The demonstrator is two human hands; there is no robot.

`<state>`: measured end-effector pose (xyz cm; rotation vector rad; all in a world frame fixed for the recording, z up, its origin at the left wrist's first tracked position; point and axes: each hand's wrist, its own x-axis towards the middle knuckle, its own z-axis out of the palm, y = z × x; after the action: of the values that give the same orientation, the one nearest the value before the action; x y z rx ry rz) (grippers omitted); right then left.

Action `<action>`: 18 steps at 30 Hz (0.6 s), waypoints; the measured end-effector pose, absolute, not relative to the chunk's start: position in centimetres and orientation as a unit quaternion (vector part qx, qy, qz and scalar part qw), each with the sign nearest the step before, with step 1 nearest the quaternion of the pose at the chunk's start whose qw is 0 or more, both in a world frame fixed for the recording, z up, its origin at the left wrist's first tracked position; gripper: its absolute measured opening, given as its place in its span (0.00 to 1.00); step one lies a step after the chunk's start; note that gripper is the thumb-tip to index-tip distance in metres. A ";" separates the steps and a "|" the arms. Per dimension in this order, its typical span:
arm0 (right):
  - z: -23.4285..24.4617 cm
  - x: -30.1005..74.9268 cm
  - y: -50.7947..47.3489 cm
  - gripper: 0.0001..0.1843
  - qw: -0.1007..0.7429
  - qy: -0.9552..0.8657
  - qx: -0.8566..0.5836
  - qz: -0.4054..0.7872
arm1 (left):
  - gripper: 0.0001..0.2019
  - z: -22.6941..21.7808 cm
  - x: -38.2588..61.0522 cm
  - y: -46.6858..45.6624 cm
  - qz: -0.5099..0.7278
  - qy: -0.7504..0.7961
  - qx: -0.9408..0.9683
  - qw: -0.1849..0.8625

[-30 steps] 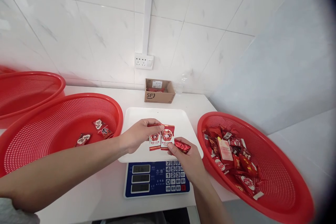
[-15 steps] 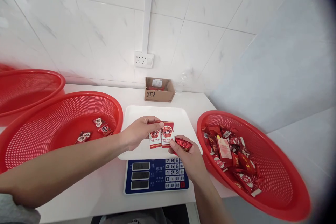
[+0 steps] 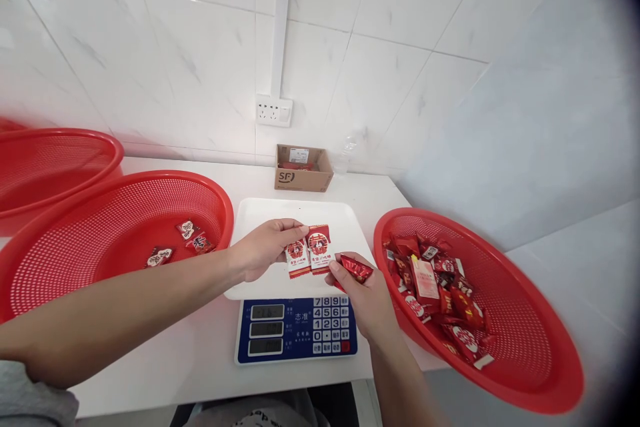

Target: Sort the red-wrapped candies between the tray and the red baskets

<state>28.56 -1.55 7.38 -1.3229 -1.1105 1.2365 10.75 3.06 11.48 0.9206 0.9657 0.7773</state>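
Note:
Two red-and-white candy packets [image 3: 308,250] are held side by side over the white pan [image 3: 260,213] of a digital scale. My left hand [image 3: 273,247] pinches them by their upper edges, thumb on top. My right hand [image 3: 363,290] is closed around a shiny red packet [image 3: 356,268], and its thumb tip touches the lower corner of the right-hand candy packet. Whether more packets lie under the right fingers is hidden. Below the pan, the blue panel [image 3: 300,337] of the scale shows displays and number keys.
To the right, a red basket [image 3: 545,320] holds many red packets. A red basket [image 3: 115,197] on the left holds several packets, with another red basket [image 3: 60,140] beyond it. A small cardboard box [image 3: 303,179] stands near the wall, below a socket [image 3: 274,111].
The two candy packets have tilted slightly and shifted a little within my hands. My right hand has moved slightly to the right. The grips stay the same, and the view has shifted a little.

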 end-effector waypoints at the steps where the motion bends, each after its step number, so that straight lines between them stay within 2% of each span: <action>1: 7.3 28.6 -1.5 0.21 0.488 -0.457 -0.543 0.509 | 0.12 11.5 10.8 3.1 0.352 0.437 0.412 0.718; 5: 7.5 28.6 -1.5 0.18 0.493 -0.489 -0.551 0.464 | 0.11 11.5 10.8 3.1 0.349 0.436 0.394 0.730; 10: 7.6 28.0 -1.8 0.07 0.496 -0.640 -0.538 0.234 | 0.13 11.5 11.0 2.9 0.337 0.436 0.340 0.762; 13: 7.2 27.4 -1.9 0.06 0.477 -0.729 -0.472 0.137 | 0.17 11.5 11.1 2.8 0.326 0.397 0.336 0.789; 18: 6.7 27.1 -2.0 0.07 0.457 -0.765 -0.430 0.146 | 0.11 11.3 10.8 2.9 0.323 0.387 0.363 0.784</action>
<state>27.10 -2.01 6.68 -1.0587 -1.8858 0.3590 10.84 2.88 11.32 0.7842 0.8347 0.6974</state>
